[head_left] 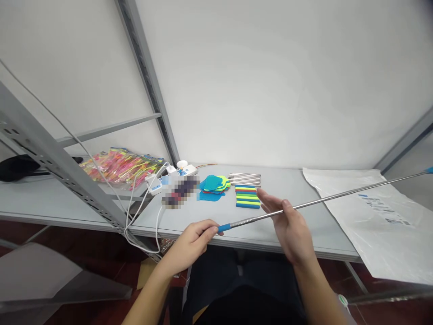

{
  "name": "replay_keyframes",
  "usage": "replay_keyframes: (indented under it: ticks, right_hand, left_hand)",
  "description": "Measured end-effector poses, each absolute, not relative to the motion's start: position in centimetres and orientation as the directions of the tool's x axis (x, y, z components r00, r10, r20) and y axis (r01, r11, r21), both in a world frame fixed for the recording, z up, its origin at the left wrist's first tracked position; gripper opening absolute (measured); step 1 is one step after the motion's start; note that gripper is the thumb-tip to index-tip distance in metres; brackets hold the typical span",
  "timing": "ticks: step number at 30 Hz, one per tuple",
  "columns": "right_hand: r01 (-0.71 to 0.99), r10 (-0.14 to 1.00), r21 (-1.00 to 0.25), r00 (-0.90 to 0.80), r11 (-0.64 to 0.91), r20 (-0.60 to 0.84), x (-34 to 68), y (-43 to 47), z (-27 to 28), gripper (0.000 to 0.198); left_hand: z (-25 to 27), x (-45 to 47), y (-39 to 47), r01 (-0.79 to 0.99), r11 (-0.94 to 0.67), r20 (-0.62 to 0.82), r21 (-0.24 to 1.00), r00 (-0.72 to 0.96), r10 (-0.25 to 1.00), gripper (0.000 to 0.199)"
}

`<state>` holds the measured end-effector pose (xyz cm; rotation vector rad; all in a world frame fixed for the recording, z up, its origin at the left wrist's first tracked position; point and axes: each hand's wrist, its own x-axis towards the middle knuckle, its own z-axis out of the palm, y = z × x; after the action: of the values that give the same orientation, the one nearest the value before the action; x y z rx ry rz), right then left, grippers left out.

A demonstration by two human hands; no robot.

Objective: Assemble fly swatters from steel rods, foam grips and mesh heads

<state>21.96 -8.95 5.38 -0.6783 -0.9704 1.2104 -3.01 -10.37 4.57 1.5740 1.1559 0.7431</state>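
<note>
A long silver telescopic rod (324,198) slants across the view, rising to the right, with a blue sleeve (224,228) at its left end and a bit of blue at its far right tip. My left hand (194,241) pinches the blue sleeve between thumb and fingers. Farther along, my right hand (292,230) has its thumb over the rod, which runs between thumb and palm; its fingers are fairly straight. Beyond the hands lie a row of coloured tubes (248,197), a bundle of thin metal rods (245,179) and a pile of blue, yellow and red flat mesh paddles (213,185).
A white plastic bag (379,216) with printing covers the table's right side. Power strips (155,185) with white cables sit at the left, near a blurred-out item (181,192). Bagged colourful pieces (125,167) lie beyond the grey metal shelf post (61,153).
</note>
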Motion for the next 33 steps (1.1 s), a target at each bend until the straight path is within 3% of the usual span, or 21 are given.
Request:
replay_keyframes:
  ticks: [3, 6, 9, 12, 14, 17, 22, 28, 33]
  right_hand:
    - [-0.481, 0.972, -0.846, 0.082, 0.231, 0.22, 25.3, -8.4, 5.3, 0.039]
    - [-0.599, 0.896, -0.694, 0.415, 0.4, 0.158, 30.2, -6.8, 5.6, 0.037]
    - [-0.503, 0.782, -0.685, 0.602, 0.527, 0.16, 31.4, -6.1, 5.8, 0.034]
    - [-0.398, 0.817, -0.771, 0.513, 0.497, 0.262, 27.4, -7.0, 5.1, 0.035]
    - [-0.419, 0.941, -0.851, 0.251, 0.317, 0.227, 24.2, -8.1, 4.3, 0.034]
    - [-0.499, 0.99, -0.856, 0.023, 0.134, 0.141, 22.6, -8.8, 3.3, 0.038]
    - [-0.71, 0.985, -0.698, 0.169, 0.09, -0.046, 27.2, -6.9, 3.6, 0.056]
    - [-0.84, 0.965, -0.528, 0.228, 0.126, -0.133, 28.9, -4.1, 3.6, 0.024]
    - [-0.742, 0.808, -0.499, 0.575, 0.447, -0.13, 30.0, -1.7, 2.6, 0.014]
  left_hand:
    - [4.4, -4.8, -10.7, 0.352, -0.009, -0.117, 0.936, 0.336, 0.935, 0.038]
    - [3.4, -6.4, -10.3, 0.346, 0.039, -0.161, 0.938, 0.332, 0.93, 0.039]
    - [2.4, -6.8, -9.5, 0.353, 0.044, -0.175, 0.935, 0.348, 0.921, 0.041]
    - [2.3, -6.2, -9.2, 0.355, 0.031, -0.164, 0.934, 0.351, 0.922, 0.043]
    - [2.9, -6.0, -9.5, 0.361, 0.022, -0.158, 0.932, 0.351, 0.923, 0.043]
    - [3.8, -6.4, -10.3, 0.377, 0.026, -0.165, 0.926, 0.341, 0.926, 0.039]
    - [3.9, -7.1, -10.4, 0.377, 0.055, -0.195, 0.925, 0.344, 0.919, 0.041]
    - [2.2, -5.9, -9.0, 0.312, 0.09, -0.214, 0.946, 0.392, 0.895, 0.046]
    - [1.5, -6.9, -8.6, 0.286, 0.111, -0.218, 0.952, 0.375, 0.901, 0.046]
